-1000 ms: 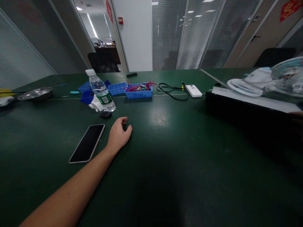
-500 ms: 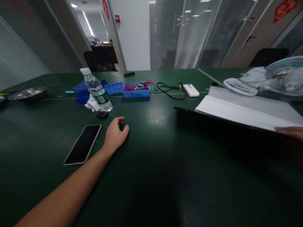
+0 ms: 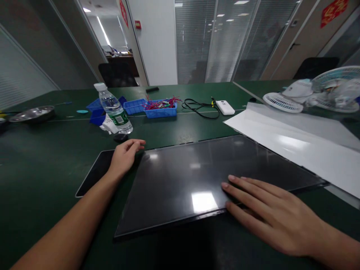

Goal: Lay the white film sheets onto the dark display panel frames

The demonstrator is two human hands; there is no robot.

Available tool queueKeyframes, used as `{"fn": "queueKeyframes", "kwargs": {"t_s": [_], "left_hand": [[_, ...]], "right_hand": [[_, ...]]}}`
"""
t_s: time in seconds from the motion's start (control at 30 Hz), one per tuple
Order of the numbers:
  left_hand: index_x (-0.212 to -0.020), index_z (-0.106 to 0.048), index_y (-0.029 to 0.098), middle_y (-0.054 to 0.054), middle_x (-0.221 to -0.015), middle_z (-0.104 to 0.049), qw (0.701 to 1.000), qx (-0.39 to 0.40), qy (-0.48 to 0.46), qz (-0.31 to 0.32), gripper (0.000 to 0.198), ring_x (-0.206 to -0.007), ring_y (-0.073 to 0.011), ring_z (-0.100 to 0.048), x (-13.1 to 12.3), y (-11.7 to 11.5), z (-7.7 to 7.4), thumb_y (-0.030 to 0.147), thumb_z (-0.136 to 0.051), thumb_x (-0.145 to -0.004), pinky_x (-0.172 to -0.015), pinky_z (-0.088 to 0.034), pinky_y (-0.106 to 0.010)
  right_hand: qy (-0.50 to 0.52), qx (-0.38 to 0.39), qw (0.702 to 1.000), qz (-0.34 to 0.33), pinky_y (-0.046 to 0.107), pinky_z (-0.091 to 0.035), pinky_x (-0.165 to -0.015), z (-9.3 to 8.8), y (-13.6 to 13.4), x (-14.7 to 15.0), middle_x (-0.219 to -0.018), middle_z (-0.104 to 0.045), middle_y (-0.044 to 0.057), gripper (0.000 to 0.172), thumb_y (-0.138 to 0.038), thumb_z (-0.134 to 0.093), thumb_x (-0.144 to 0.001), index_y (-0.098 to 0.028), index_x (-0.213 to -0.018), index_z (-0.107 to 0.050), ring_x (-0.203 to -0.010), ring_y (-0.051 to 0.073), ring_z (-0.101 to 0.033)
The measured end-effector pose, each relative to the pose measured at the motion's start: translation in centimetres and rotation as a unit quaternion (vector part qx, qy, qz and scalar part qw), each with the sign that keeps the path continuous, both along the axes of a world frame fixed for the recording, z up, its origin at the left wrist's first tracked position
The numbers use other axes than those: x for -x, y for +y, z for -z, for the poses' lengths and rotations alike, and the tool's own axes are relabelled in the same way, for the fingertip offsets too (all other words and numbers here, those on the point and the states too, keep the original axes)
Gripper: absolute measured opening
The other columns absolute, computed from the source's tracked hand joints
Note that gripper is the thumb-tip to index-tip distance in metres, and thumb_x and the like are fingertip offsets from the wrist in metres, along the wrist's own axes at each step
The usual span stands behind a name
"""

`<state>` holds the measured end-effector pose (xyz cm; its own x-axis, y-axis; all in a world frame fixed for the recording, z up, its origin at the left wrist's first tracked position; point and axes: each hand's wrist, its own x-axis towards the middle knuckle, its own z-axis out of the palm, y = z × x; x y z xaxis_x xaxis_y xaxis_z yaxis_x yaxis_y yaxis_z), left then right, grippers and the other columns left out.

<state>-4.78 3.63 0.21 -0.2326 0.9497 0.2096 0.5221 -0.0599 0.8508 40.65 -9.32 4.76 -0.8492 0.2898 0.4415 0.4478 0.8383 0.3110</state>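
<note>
A flat black display panel (image 3: 180, 176) lies in front of me on the green table, glossy side up, with ceiling lights reflected in it. My right hand (image 3: 270, 213) is open above its front edge, fingers stretched and fingertips at the glossy surface. At the panel's back left corner is my left hand (image 3: 124, 155), fingers loosely extended and holding nothing; whether it touches the corner I cannot tell. Partly under my left wrist lies a smartphone (image 3: 97, 172) with a dark screen. Large white sheets (image 3: 292, 144) lie behind and right of the panel.
A water bottle (image 3: 116, 112) leans behind my left hand, by a black mouse-like object (image 3: 120, 137). Farther back are a blue tray of red wires (image 3: 160, 108), a black cable (image 3: 199, 108) and a white box-like device (image 3: 225, 107). Fan parts (image 3: 298, 93) lie right, a metal dish (image 3: 33, 113) left.
The black panel has come from the right, where my right hand held it tilted, to flat on the table before me. My right hand has opened. My left hand has shifted slightly left.
</note>
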Motion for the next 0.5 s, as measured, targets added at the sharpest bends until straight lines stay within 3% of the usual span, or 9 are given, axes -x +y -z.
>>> {"fn": "queueKeyframes", "kwargs": {"t_s": [0.13,0.27,0.37,0.5], "left_hand": [[-0.114,-0.085,0.024,-0.011,-0.128,-0.083,0.989,0.039,0.108,0.097,0.054,-0.125,-0.0348,-0.075,0.1,-0.9,-1.0,0.068,-0.060,-0.094,-0.117,-0.054,-0.050],[-0.139,-0.077,0.023,-0.013,-0.164,-0.060,0.947,0.059,0.267,0.170,0.064,-0.160,-0.0377,-0.048,-0.1,-1.3,-0.4,0.067,-0.055,-0.098,-0.133,-0.033,-0.059],[-0.162,-0.059,0.023,-0.014,-0.179,-0.039,0.925,0.068,0.329,0.177,0.075,-0.169,-0.0373,-0.029,-0.2,-1.3,0.8,0.066,-0.052,-0.100,-0.136,-0.025,-0.063],[-0.166,-0.053,0.024,-0.014,-0.181,-0.036,0.922,0.055,0.342,0.172,0.074,-0.171,-0.0363,-0.025,-0.2,-1.2,1.7,0.065,-0.049,-0.104,-0.136,-0.023,-0.064]], "right_hand": [[-0.002,0.038,0.999,-0.011,0.043,-0.065,-0.101,2.9,2.3,3.3,-0.141,-0.076,0.009,0.032,-0.027,-0.062,-0.107,-0.023,-0.135,-0.076,-0.130,0.030,-0.073],[0.004,0.129,0.991,-0.026,0.039,-0.062,-0.106,3.8,7.4,2.7,-0.137,-0.078,0.007,0.035,-0.031,-0.059,-0.110,-0.022,-0.141,-0.074,-0.127,0.022,-0.074],[0.045,0.130,0.983,0.118,0.046,-0.058,-0.110,3.9,13.2,-1.5,-0.138,-0.076,0.012,0.039,-0.027,-0.051,-0.111,-0.021,-0.143,-0.072,-0.130,0.026,-0.071],[0.083,0.112,0.928,0.344,0.054,-0.044,-0.122,6.1,20.4,-10.2,-0.157,-0.060,0.027,0.056,-0.040,-0.053,-0.111,-0.006,-0.154,-0.065,-0.150,0.038,-0.053]]}}
